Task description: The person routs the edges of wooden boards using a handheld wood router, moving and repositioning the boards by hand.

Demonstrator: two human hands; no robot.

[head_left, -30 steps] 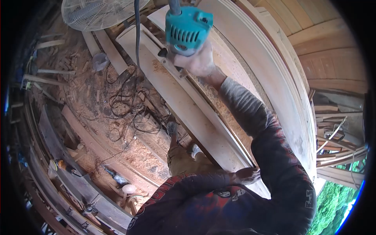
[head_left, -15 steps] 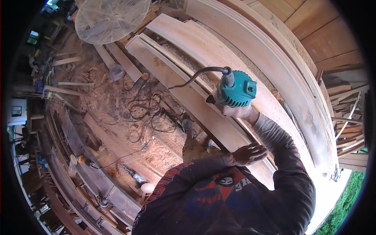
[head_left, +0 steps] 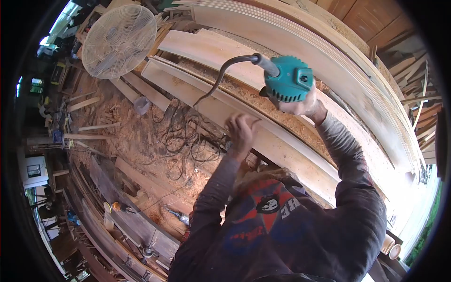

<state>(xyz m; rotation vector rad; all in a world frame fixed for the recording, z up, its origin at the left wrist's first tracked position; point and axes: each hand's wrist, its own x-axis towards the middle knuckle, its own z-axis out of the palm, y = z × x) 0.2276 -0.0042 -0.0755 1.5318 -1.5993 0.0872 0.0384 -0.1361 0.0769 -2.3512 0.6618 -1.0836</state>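
Observation:
My right hand (head_left: 303, 104) is wrapped round the lower part of a teal corded router (head_left: 290, 80), held over the wooden boards. Its base and bit are hidden beneath the body and hand. A thick dark cord (head_left: 220, 75) leaves the top of the router and curves down to the left. My left hand (head_left: 241, 134), slightly blurred, is over the near long board (head_left: 286, 157). Its fingers are bent and the thumb stands apart, with nothing seen in it. Whether it touches the board I cannot tell.
Long curved boards (head_left: 277, 40) are stacked on the far side. A large round fan (head_left: 120, 42) stands at upper left. Tangled cords (head_left: 181, 136) lie on the floor among wood shavings. Dark planks (head_left: 136, 225) with an orange-and-black power tool (head_left: 120, 207) are at lower left.
My left hand has moved left and forward, from near my right forearm to over the near board. The router has shifted slightly up and right in view, still in my right hand.

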